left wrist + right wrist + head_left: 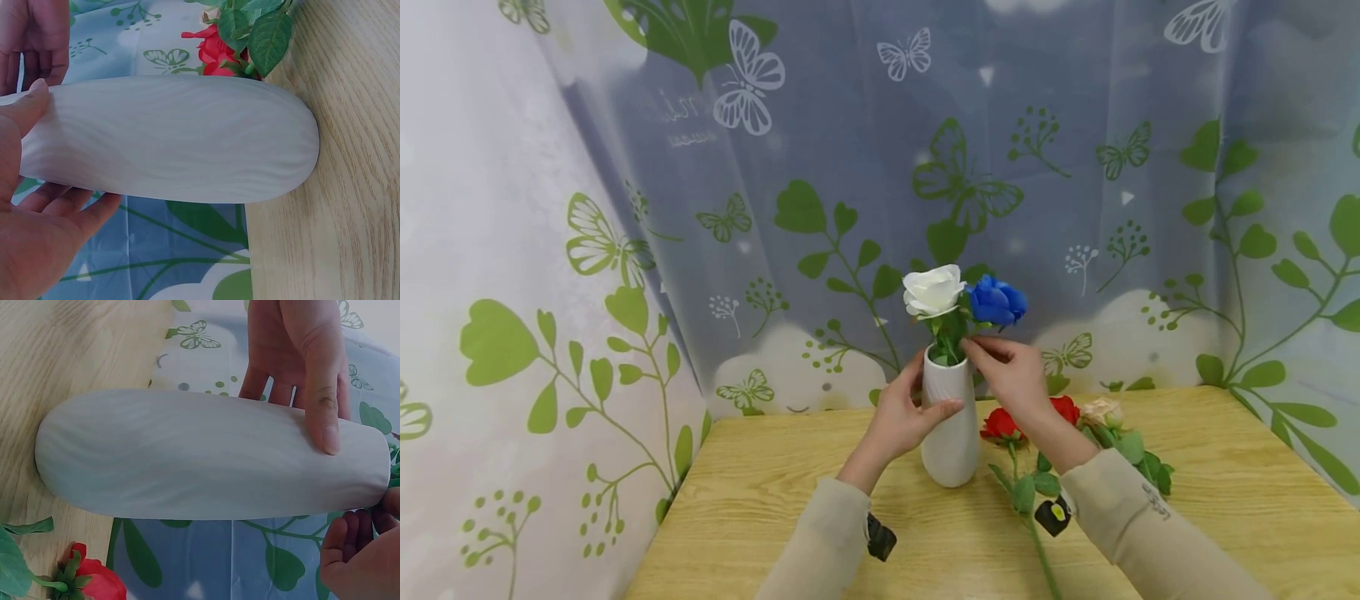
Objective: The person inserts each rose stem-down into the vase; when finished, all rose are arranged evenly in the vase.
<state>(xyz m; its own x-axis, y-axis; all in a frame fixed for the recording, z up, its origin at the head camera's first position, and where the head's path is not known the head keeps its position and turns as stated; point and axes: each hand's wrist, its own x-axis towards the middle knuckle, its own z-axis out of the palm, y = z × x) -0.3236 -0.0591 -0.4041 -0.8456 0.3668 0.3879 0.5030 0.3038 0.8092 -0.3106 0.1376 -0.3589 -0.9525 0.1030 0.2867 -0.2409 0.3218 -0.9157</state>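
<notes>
A white ribbed vase (pixel 950 433) stands upright on the wooden table, and my left hand (pixel 904 414) holds its upper part, thumb in front and fingers round the far side. From its mouth rise a white rose (pixel 933 291) and, leaning right, a blue rose (pixel 997 301). At the rim, my right hand (pixel 1013 377) pinches the blue rose's stem between thumb and forefinger; the exact contact is partly hidden. In the right wrist view, the curled fingers of that hand (pixel 365 556) are beside the vase mouth. The left wrist view shows the left thumb lying across the vase (pixel 169 137).
Right of the vase, a red rose (pixel 1002 426) lies with its long stem toward the front edge. Another red rose (pixel 1065 409) and a cream rose (pixel 1102 412) lie behind the right forearm. A patterned curtain (pixel 865 167) hangs behind the wooden table (pixel 760 500).
</notes>
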